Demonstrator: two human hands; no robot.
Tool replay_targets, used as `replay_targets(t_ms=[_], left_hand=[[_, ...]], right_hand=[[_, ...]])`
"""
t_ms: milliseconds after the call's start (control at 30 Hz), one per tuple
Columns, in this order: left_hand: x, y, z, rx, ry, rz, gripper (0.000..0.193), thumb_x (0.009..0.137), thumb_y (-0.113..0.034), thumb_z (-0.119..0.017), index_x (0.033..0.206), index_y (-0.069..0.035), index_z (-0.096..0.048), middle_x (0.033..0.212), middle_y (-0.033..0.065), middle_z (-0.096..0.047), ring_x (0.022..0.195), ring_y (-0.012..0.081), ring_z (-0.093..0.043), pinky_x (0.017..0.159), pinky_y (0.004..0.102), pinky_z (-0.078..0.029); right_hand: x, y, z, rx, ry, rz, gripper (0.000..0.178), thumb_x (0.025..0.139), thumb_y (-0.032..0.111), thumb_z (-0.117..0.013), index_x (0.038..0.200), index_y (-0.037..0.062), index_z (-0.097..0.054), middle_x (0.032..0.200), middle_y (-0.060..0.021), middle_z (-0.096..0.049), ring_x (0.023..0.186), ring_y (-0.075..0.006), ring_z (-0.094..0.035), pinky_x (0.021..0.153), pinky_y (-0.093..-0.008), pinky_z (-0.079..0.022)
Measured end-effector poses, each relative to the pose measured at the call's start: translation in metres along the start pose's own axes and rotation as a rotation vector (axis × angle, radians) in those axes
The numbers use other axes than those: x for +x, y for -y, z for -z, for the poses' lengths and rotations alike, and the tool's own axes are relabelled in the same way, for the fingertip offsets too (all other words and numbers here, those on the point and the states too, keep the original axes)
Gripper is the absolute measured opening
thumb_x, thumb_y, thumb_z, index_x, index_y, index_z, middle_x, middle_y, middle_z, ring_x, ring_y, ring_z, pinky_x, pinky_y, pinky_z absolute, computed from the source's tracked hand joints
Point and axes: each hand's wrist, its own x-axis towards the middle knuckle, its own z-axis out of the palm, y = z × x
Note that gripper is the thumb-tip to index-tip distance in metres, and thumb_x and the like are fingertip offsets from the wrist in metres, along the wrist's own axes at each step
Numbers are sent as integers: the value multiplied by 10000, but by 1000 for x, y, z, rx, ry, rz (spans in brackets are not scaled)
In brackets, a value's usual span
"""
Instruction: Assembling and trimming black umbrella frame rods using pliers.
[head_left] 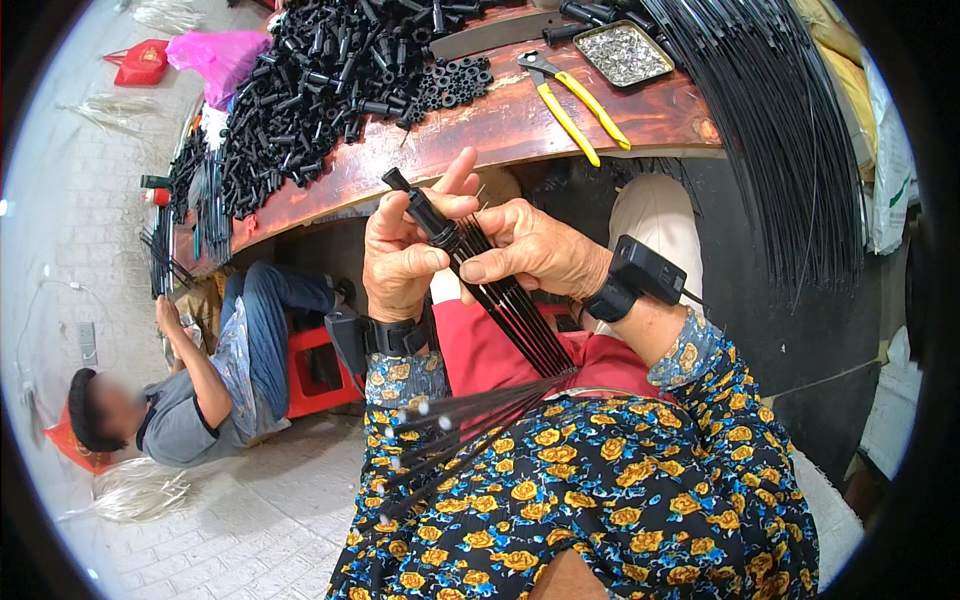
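Note:
My left hand [392, 262] is closed around a black plastic sleeve [428, 214], with some fingers raised beyond it. The sleeve tilts up to the left and heads a bundle of thin black ribs [520, 335], which looks like an umbrella frame. Just below the sleeve, my right hand [540, 248] pinches the ribs between thumb and fingers. The bundle runs down across my lap, and its lower ends fan out to the left with pale tips [445, 423]. A few thin wires poke up between my hands.
A wooden table [660, 115] ahead bears a heap of black plastic sleeves [310, 90], yellow-handled pliers [572, 105] and a tin of small metal bits [625, 53]. Long black ribs [770, 150] hang off its right end. At left, a person [215, 370] sits handling black ribs.

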Motion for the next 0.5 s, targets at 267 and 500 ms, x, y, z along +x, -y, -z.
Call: replay_targets(t_ms=[267, 500], left_hand=[[-20, -28, -24, 464, -484, -203, 505, 867, -106, -605, 1353, -57, -475, 1395, 273, -417, 1292, 458, -400, 1058, 555, -353], [-14, -59, -114, 368, 47, 52, 1159, 530, -324, -917, 1422, 14, -259, 1169, 251, -555, 1084, 315, -581, 976, 448, -422]], right_hand=[[0, -3, -3, 10, -131, 125, 291, 841, 110, -710, 1108, 14, -645, 810, -29, -667, 712, -88, -635, 644, -209, -511], [-6, -2, -1, -101, -208, 226, 392, 856, 44, -670, 1238, 10, -586, 869, 26, -630, 725, -37, -586, 651, -203, -499]])
